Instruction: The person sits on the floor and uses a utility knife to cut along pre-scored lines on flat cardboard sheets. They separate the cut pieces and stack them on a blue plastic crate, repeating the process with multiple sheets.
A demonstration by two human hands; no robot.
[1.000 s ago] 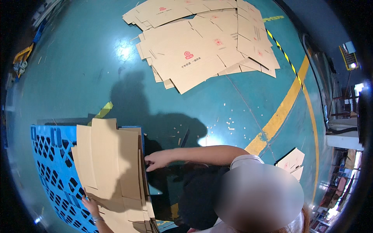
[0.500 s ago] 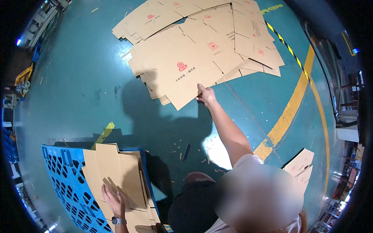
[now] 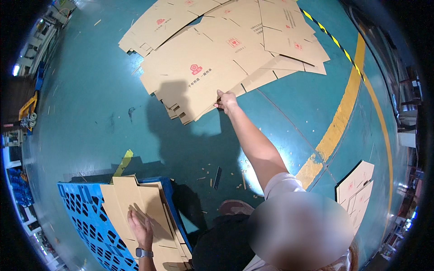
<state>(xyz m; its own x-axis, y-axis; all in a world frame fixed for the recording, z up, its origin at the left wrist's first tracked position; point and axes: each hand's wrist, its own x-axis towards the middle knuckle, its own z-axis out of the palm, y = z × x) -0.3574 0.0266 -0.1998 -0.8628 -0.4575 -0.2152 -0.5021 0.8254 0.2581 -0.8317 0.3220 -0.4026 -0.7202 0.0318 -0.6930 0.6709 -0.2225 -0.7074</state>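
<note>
Flat brown cardboard sheets [image 3: 203, 49] with red printing lie overlapping on the floor ahead. At the near edge of the front sheet, my right hand [image 3: 226, 100] pinches the cardboard, thumb on top and some fingers tucked underneath. My right arm reaches far forward to it. Lower left, my left hand [image 3: 142, 229] rests with its fingers stretched out on a stack of plain folded cardboard [image 3: 129, 198]. That stack lies on a blue plastic pallet [image 3: 81, 217]. A watch [image 3: 144, 252] is on my left wrist.
More printed cardboard [image 3: 357, 185] lies at the right. A dark thin strip [image 3: 217, 177] and small scraps are scattered on the green floor. Yellow floor lines [image 3: 339, 117] and a yellow-black striped tape [image 3: 334, 39] run along the right side.
The front cardboard sheet has shifted left and back, its near corner sticking out less over the sheets beneath; my right hand moved with it. My left hand stays on the stack. The view has shifted slightly.
</note>
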